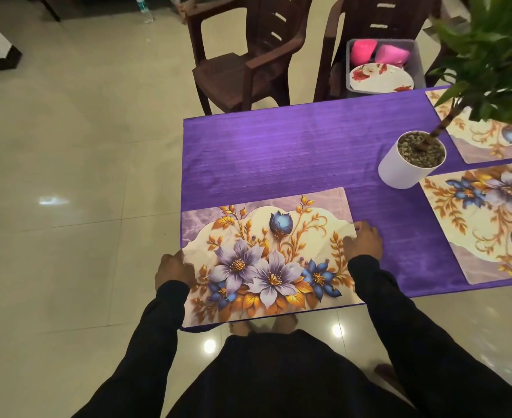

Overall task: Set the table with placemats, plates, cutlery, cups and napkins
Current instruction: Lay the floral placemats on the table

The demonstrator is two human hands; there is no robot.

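Note:
A floral placemat lies at the near left corner of the table, which is covered by a purple cloth. My left hand grips the mat's left edge. My right hand holds its right edge, fingers curled over it. Two more floral placemats lie on the right side, one nearer and one farther. A grey tub on a chair beyond the table holds a flowered white plate and two pink cups.
A white pot with a leafy green plant stands on the cloth between the mats. Two brown plastic chairs stand at the far side. Shiny tiled floor lies to the left. My bare feet show under the table's near edge.

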